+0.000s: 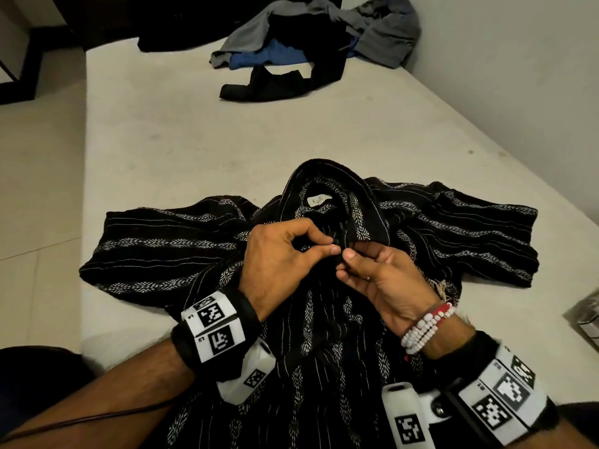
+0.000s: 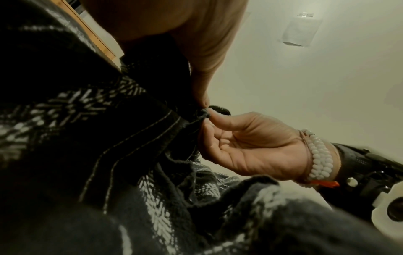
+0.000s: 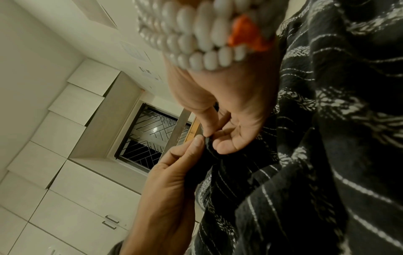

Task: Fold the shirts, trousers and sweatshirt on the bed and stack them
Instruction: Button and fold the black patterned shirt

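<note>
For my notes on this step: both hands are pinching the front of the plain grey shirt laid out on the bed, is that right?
Not quite: the shirt is black with white patterned stripes, not plain grey, as the head view shows. The rest holds: the left hand and right hand both pinch its front as it lies on the bed.

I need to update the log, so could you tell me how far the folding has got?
Nothing looks folded or stacked yet. In hand: the striped shirt lies spread on the bed while the left hand and right hand pinch its front edges near the collar. Left: the heap of clothes at the far end.
</note>
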